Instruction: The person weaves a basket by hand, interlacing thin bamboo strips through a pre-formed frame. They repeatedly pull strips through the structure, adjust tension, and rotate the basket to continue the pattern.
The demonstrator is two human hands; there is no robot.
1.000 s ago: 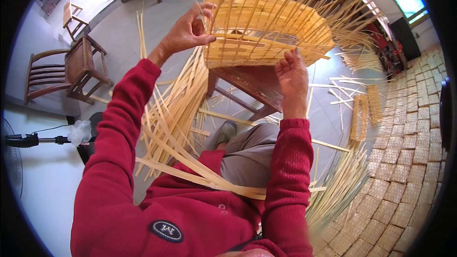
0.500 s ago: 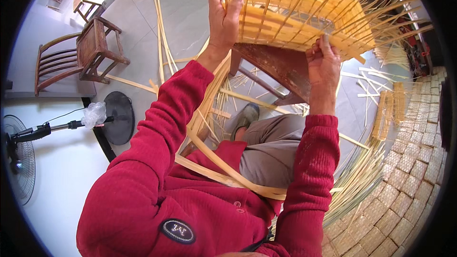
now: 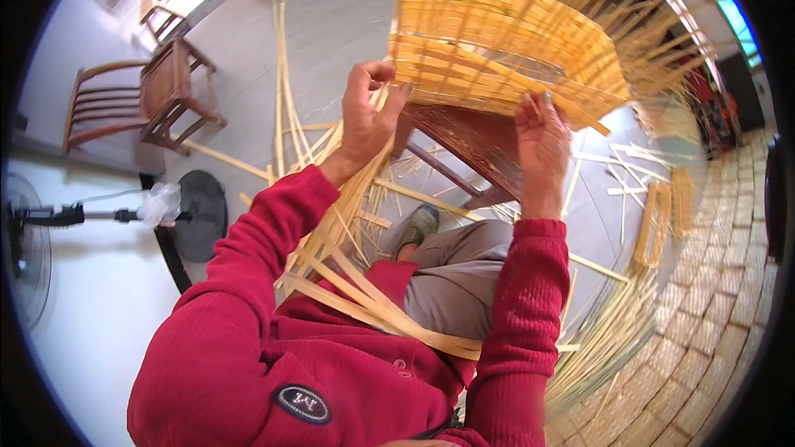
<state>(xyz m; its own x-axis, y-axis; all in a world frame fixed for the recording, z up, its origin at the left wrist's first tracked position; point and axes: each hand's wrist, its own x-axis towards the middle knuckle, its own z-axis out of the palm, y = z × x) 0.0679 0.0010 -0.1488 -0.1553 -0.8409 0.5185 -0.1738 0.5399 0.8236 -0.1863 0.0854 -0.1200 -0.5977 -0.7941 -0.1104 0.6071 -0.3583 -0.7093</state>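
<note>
A half-woven basket of pale yellow bamboo strips point(image 3: 505, 58) rests tilted on a dark wooden stool point(image 3: 472, 136), loose long flat bamboo strips point(image 3: 348, 223) trailing down from its near edge.

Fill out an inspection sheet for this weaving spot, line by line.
Surface: dark wooden stool carries the work; grey floor below.
Job's things: half-woven bamboo basket on the stool, uprights sticking out; long bamboo strips trail across the lap.
Clutter: loose strips scattered on the floor.
Grippers: left hand pinches a strip at the basket's edge; right hand presses on the weave.
Cables: nothing seen.
Surroundings: wooden chair, standing fan, brick paving.
</note>
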